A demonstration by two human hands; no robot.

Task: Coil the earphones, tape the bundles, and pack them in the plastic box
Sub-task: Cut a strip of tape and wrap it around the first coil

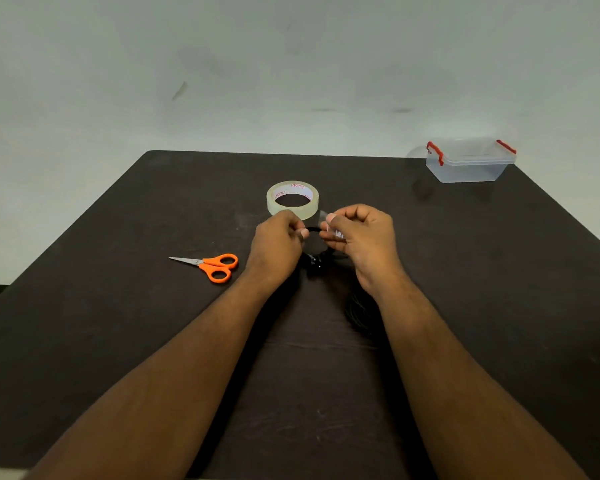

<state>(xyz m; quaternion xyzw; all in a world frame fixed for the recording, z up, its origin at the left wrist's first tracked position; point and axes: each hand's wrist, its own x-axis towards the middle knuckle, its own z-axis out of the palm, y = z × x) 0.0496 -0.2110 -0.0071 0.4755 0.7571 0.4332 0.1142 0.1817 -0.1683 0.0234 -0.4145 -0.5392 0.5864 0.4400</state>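
Both of your hands are raised just above the middle of the dark tabletop point(118, 341), close together and facing each other. Your left hand point(278, 242) has its grip curled in, thumb and forefinger pinching one side of a coiled black earphone bundle point(313, 229); only a short arc of the cable shows between the two hands, and the earbuds point(313, 265) hang dark below it, between your wrists. Your right hand point(359, 233) is curled too, its fingertips pinching a small piece of clear tape point(330, 227) right at the cable; whether the tape already touches the cable cannot be told. More black cable point(359, 311) lies on the tabletop under your right forearm, hard to make out against the dark surface.

The roll of clear tape point(292, 201) lies flat on the tabletop just behind your hands, its hole facing up and red lettering on the inner core. The orange-handled scissors point(210, 265) lie flat to the left of your left hand, near but apart from it, closed, blades pointing left. The clear plastic box point(470, 161) with red clips sits at the far right corner of the tabletop, well apart from everything else, its lid on. A pale wall point(291, 64) rises behind the tabletop
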